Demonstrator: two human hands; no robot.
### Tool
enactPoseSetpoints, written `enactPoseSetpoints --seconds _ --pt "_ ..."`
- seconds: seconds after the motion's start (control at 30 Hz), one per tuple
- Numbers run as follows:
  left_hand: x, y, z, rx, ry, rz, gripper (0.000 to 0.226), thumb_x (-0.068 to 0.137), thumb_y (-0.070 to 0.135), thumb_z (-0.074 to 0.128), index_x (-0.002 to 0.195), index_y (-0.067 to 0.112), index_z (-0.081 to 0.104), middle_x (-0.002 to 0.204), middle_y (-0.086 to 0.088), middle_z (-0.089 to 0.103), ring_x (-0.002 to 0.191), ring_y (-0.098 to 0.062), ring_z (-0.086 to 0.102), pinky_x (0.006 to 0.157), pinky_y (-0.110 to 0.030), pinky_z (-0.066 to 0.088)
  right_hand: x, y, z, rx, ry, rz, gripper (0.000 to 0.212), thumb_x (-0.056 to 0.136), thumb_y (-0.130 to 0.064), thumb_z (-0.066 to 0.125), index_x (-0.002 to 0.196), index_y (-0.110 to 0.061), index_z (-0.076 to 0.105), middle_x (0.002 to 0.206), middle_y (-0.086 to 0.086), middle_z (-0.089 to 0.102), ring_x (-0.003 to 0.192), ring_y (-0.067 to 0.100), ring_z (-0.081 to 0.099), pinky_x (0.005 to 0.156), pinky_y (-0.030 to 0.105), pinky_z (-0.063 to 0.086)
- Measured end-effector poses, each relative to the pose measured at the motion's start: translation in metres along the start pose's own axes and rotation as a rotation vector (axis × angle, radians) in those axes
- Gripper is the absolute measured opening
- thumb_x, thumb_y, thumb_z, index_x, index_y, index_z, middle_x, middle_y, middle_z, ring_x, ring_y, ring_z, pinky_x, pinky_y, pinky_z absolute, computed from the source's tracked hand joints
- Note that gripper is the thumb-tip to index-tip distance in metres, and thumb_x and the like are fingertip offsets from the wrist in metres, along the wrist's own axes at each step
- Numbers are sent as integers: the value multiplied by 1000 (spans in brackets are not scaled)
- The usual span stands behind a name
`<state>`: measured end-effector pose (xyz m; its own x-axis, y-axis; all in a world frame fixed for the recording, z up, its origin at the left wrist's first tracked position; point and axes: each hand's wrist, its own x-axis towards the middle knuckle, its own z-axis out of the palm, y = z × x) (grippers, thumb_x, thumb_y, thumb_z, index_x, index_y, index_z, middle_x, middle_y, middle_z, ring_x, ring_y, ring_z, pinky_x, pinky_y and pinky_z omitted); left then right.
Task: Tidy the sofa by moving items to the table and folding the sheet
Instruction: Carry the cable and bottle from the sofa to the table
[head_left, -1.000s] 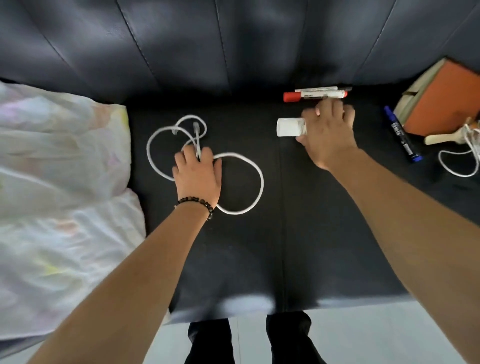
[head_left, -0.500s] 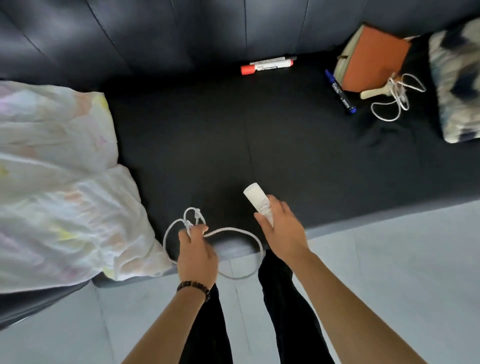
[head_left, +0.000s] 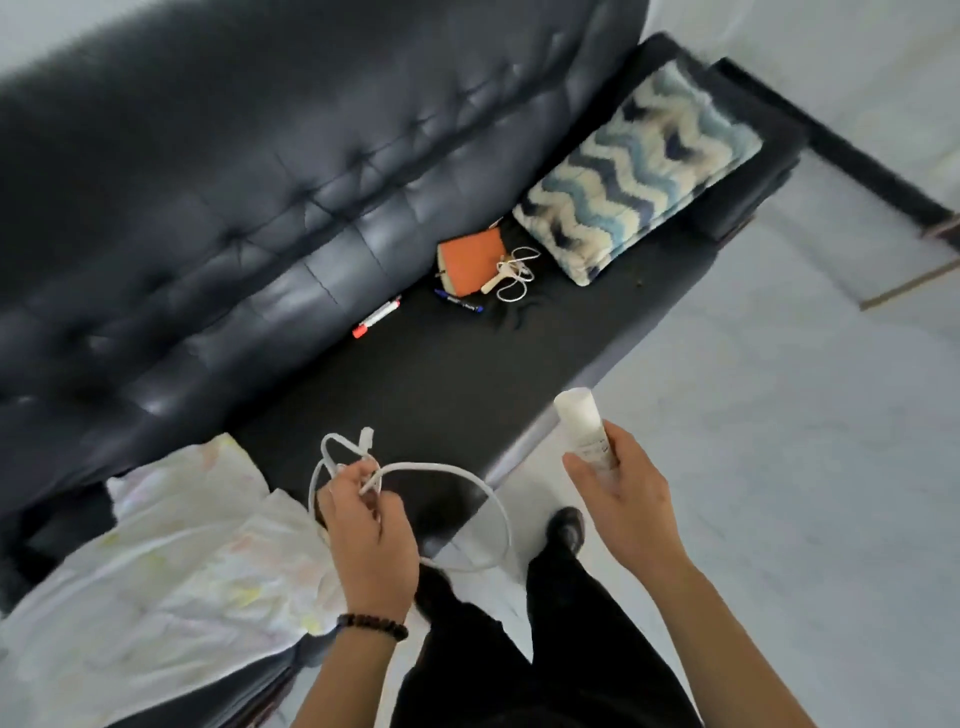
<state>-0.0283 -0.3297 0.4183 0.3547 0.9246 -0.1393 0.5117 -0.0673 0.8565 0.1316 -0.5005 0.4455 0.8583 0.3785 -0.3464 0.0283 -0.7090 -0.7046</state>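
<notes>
My left hand (head_left: 369, 535) grips a looped white cable (head_left: 467, 475), lifted off the black sofa (head_left: 260, 171). My right hand (head_left: 621, 488) holds a white tube (head_left: 579, 421) upright over the sofa's front edge. A crumpled white sheet (head_left: 156, 571) lies on the seat at lower left. Farther along the seat lie a red-capped marker (head_left: 376, 317), a blue marker (head_left: 460, 301), an orange notebook (head_left: 470, 260) and a small white corded item (head_left: 511, 275).
A blue and white patterned cushion (head_left: 639, 166) leans at the sofa's right end. Pale floor (head_left: 779, 441) spreads to the right of the sofa. My dark trouser legs and a shoe (head_left: 566, 525) are below my hands.
Both hands have lifted the cable and the tube off the seat and drawn back. The view has swung to the right, so the sofa now runs diagonally.
</notes>
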Motion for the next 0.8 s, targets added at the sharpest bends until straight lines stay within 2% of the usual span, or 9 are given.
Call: enactPoseSetpoints --seconds 0.03,0.13,0.17,0.23,0.33,0.43,0.5,0.67,0.8 --pt "-5 22 3 -19 -32 45 22 89 5 44 106 15 53 111 -5 47 98 -6 50 90 -44 46 -12 2 -22 31 64 8 40 92 -42 61 129 -34 48 111 -14 60 98 9 57 85 31 47" --pt "-24 81 22 -44 -172 246 30 86 14 40 111 11 55 113 -8 48 102 -5 46 97 -31 40 -44 22 -81 121 236 54 41 91 -44 61 128 -32 49 107 -10 61 91 11 58 79 34 49" --pt "-33 102 31 -38 -223 321 31 86 14 39 112 8 55 115 -7 48 104 0 44 98 -21 37 -53 31 -100 164 288 68 41 91 -44 62 128 -32 49 106 -11 61 89 10 58 77 31 49" --pt "-51 140 56 -36 -306 453 31 88 16 37 110 3 55 114 -3 48 105 -2 43 96 -18 34 -65 54 -139 242 381 84 40 91 -42 63 127 -33 50 105 -12 61 89 5 58 72 24 44" --pt "-92 192 105 11 -356 632 38 96 29 28 102 3 55 107 -5 50 99 -9 41 88 -18 37 -77 99 -196 364 501 109 39 90 -41 64 126 -33 52 103 -14 61 89 4 58 72 22 42" --pt "-149 227 172 31 -423 647 31 103 32 35 94 8 53 103 -3 49 88 4 44 74 -6 35 -85 160 -256 427 554 141 37 90 -41 64 124 -33 53 98 -14 61 87 5 58 71 21 41" --pt "-188 242 223 13 -506 633 23 101 29 45 93 9 54 101 -3 50 83 8 48 68 -5 37 -89 202 -296 457 587 175 35 90 -41 64 122 -34 53 95 -14 60 86 5 58 70 20 40" --pt "-280 283 333 82 -657 835 21 95 35 49 92 15 55 88 -2 53 79 -18 52 66 -14 43 -108 293 -391 542 755 289 27 91 -36 66 113 -32 52 88 -12 61 80 8 58 69 27 47" --pt "-333 328 399 117 -703 978 18 95 28 51 91 10 54 86 -3 49 73 -9 48 62 -10 42 -105 351 -452 754 788 383 23 91 -38 64 111 -30 56 84 -4 62 72 15 58 62 31 49"
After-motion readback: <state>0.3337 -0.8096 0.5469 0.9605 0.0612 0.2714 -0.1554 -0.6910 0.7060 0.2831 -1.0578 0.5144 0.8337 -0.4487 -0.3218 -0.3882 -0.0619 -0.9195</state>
